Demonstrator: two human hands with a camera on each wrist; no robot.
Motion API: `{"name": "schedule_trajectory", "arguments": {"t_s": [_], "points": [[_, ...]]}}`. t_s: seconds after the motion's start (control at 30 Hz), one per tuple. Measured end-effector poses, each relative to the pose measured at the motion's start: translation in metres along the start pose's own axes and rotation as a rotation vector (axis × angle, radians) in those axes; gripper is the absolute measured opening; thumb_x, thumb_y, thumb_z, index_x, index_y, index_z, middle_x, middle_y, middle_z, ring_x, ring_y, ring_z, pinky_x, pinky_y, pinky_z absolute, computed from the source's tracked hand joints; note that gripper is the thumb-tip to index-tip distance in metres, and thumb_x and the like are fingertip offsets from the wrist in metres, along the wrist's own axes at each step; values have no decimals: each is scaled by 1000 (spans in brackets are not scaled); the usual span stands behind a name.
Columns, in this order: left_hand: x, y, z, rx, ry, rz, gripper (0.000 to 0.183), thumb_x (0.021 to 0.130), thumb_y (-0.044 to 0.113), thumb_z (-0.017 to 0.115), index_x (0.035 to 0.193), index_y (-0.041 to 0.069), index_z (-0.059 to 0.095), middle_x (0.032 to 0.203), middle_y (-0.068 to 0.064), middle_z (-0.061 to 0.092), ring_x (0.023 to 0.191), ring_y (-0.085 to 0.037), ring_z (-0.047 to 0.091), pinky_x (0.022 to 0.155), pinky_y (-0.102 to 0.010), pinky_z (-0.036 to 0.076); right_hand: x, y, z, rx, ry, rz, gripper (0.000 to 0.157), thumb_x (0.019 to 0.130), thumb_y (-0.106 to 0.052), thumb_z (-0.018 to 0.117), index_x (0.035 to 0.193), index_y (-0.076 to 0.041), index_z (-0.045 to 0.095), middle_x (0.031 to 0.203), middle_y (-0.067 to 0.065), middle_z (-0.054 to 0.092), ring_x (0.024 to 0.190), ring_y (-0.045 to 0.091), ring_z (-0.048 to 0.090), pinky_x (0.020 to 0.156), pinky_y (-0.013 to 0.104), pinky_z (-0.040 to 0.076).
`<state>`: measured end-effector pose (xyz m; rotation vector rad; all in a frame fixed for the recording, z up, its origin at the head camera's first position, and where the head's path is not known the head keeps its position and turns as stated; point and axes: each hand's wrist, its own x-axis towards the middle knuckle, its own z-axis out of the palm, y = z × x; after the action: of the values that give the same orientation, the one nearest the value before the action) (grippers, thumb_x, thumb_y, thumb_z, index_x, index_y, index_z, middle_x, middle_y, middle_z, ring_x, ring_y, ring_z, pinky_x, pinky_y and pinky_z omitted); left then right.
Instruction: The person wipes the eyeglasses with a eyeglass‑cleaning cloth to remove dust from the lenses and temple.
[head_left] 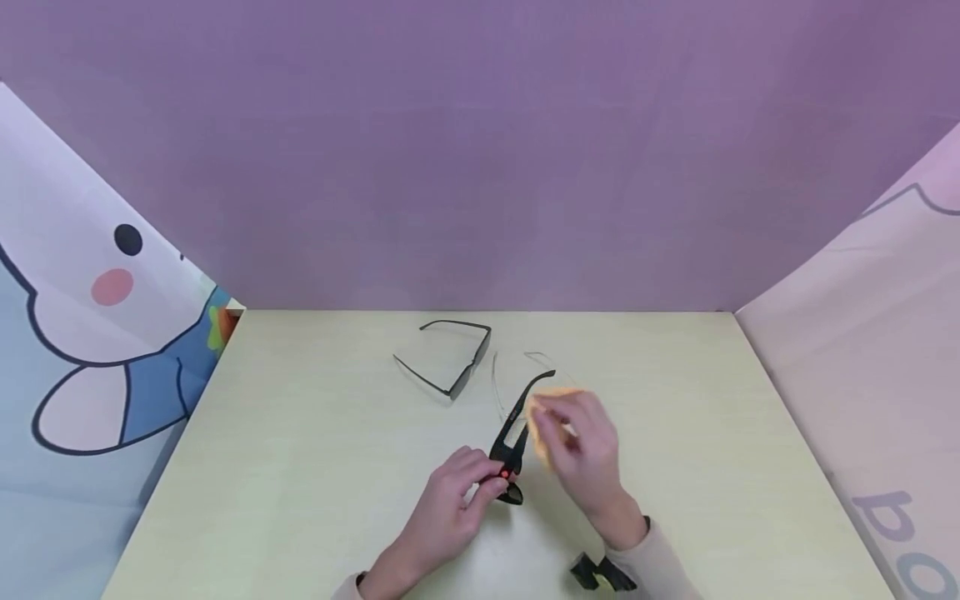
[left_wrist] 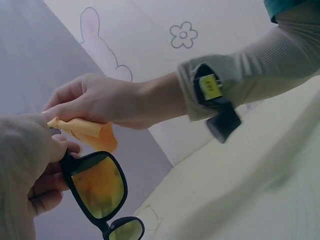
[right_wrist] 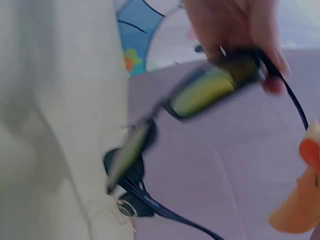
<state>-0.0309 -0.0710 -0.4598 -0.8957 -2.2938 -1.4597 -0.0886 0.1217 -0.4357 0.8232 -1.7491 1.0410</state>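
My left hand (head_left: 453, 504) pinches black-framed sunglasses (head_left: 506, 454) near one hinge, holding them above the table with their arms unfolded. In the left wrist view, yellow-orange mirrored lenses show on these sunglasses (left_wrist: 99, 187). An orange cloth (head_left: 542, 450) is gripped between the thumb and fingers of my right hand (head_left: 588, 454). Seen from the right wrist, one arm of the sunglasses (right_wrist: 205, 95) runs to the orange cloth (right_wrist: 295, 207), which appears to lie around it. My left hand (right_wrist: 240, 25) shows blurred at the top there.
Another pair of dark sunglasses (head_left: 472, 367) lies unfolded on the pale table (head_left: 300, 433), left of the held pair. Thin wire-framed glasses (head_left: 496, 387) rest behind my hands, partly hidden. A black strapped device (head_left: 600, 573) hangs at my right wrist. A purple backdrop (head_left: 480, 167) borders the table's far edge.
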Motion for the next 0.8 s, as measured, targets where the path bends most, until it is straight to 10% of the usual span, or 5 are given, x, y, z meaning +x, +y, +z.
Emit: {"name": "schedule_trajectory", "arguments": {"t_s": [0.13,0.37,0.63,0.8], "points": [[0,1,-2,-2,-14,-8,11,99,8,67,104,11,77,90,7,69,85,-8,58,75,-19,51,-2,1,-1,67,13,71,30,104,-16,62,97,13,68,84,16,63,69,17,59,57,11,53],[0,0,-6,11,6,-7,9,97,4,68,100,11,73,86,7,64,83,-8,55,69,-23,50,-11,-15,9,122,-129,-140,26,103,-16,63,92,7,70,86,12,68,73,17,60,65,20,53],[1,1,-5,-38,-24,-37,11,97,6,68,104,9,77,91,5,71,85,-9,58,74,-23,53,-6,6,-3,136,32,119,32,102,-18,66,97,13,68,85,18,66,70,14,57,65,14,52],[3,1,-5,-99,-26,-56,11,99,6,67,102,11,76,90,3,71,86,-10,60,74,-23,53,-16,-2,3,246,-24,72,28,102,-13,65,98,14,65,85,17,64,68,15,58,63,16,53]]}}
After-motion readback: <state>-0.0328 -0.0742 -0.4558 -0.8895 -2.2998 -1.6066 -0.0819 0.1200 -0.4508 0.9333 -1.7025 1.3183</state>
